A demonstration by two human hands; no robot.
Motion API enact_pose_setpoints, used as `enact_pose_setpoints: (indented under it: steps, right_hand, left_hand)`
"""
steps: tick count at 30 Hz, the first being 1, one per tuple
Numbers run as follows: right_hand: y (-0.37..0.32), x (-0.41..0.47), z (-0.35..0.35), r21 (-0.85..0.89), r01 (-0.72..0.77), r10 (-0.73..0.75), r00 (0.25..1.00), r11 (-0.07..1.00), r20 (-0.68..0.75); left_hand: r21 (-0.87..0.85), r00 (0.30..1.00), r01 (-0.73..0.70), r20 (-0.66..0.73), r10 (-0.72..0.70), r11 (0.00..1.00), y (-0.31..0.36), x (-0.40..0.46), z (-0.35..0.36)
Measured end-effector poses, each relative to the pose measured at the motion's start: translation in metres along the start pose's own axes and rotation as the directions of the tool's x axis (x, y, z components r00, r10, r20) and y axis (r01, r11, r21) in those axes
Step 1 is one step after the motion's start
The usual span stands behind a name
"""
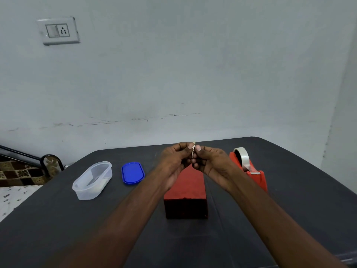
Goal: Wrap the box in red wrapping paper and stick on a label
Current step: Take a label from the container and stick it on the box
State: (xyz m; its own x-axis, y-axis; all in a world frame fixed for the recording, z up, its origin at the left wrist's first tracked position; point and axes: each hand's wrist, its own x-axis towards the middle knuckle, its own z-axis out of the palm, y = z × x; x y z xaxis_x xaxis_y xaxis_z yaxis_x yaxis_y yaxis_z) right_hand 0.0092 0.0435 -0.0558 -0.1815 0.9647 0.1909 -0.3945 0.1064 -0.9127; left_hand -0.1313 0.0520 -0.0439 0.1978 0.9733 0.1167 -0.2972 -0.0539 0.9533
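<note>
Pinching a small pale label (193,149) between thumbs and fingertips, the left hand (174,161) and the right hand (210,163) meet above the far end of the box (185,192), fingers curled in on the strip from both sides. Held edge-on and raised like this, it looks as if the person is working the backing away from the sticky face, which needs both hands close together and clear of any surface; whether it has begun to part is too small to tell.

Directly under the hands, the box lies lengthwise on the dark bench (289,219), already covered in red paper on the faces that show, its near end toward the person. Keeping it right below means the label has only a short way down to the top face.

Just to the right of the box stands a red tape dispenser (249,169) with a roll of clear tape, within easy reach of the right hand. Well to the left sit a clear plastic tub (92,180) and, beside it, its blue lid (133,172) laid flat, probably where the label was kept.
</note>
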Motion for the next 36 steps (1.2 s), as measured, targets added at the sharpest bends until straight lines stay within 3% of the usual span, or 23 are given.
enact_pose_setpoints:
  steps: [27,36]
  right_hand:
    - [0.0,0.0,0.0,0.015,-0.005,0.005,1.0,1.0,-0.009]
    - [-0.005,-0.004,0.002,0.012,-0.063,0.064,0.989,0.998,-0.132]
  left_hand:
    - [0.045,1.0,-0.005,0.017,0.005,0.999,0.005,0.0,-0.003]
    - [0.335,0.991,-0.119,0.101,0.09,0.935,0.014,-0.011,-0.012]
